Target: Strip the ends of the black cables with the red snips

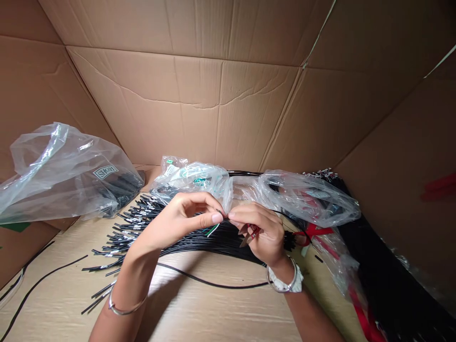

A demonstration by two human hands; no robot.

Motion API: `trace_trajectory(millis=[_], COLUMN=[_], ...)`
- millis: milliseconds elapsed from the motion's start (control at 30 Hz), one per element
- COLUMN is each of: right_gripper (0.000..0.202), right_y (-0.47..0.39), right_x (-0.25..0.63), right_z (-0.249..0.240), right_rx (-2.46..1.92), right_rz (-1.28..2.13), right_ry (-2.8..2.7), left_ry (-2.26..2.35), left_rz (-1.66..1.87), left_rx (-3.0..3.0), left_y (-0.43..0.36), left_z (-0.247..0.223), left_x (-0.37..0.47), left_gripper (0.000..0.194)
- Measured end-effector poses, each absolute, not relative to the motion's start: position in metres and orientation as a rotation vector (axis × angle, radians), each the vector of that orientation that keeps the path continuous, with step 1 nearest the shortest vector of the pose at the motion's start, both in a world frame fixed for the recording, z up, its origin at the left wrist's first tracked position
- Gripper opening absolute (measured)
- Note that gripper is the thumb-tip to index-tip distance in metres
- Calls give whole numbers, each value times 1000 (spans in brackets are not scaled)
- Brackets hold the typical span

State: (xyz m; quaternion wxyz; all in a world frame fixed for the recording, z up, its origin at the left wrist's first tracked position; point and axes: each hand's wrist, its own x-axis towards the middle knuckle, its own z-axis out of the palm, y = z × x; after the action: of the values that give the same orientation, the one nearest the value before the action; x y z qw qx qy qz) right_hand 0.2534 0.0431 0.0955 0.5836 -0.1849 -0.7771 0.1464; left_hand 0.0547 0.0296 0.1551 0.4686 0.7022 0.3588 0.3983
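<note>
Fingertip to fingertip, my left hand [187,216] and my right hand [265,230] pinch the thin wires of a cable end in front of the bundle. A green and a white wire [213,231] stick out below my left thumb. Tucked in the right palm is a small metal cutting tool [246,236] with red on it; its exact kind is partly hidden by the fingers. Behind and below the hands lies a thick bundle of black cables [213,244], its cut ends fanned out to the left. A single black cable [213,285] curves across the table toward my right wrist.
Clear plastic bags [199,180] lie behind the bundle, and a larger bag [81,175] stands at left. Cardboard walls [178,123] enclose the table [199,313]. More black cables [384,270] with red straps [359,308] run along the right. Loose black cables [46,280] lie at left.
</note>
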Motion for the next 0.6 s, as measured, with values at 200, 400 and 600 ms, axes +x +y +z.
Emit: trace_trajectory(millis=[200, 400, 600], right_gripper=[28, 41, 21], right_y=[41, 35, 32], right_x=[255, 278, 288], right_z=[96, 116, 144], right_rx=[-450, -666, -931], right_rz=[238, 582, 452], right_ry=[-1871, -2034, -2170], left_ry=[963, 1022, 952], left_rz=[1091, 1133, 1075], left_rx=[1898, 1952, 1731], left_y=[27, 26, 27], left_z=[153, 149, 150], left_x=[55, 58, 62], left_gripper=[18, 18, 14])
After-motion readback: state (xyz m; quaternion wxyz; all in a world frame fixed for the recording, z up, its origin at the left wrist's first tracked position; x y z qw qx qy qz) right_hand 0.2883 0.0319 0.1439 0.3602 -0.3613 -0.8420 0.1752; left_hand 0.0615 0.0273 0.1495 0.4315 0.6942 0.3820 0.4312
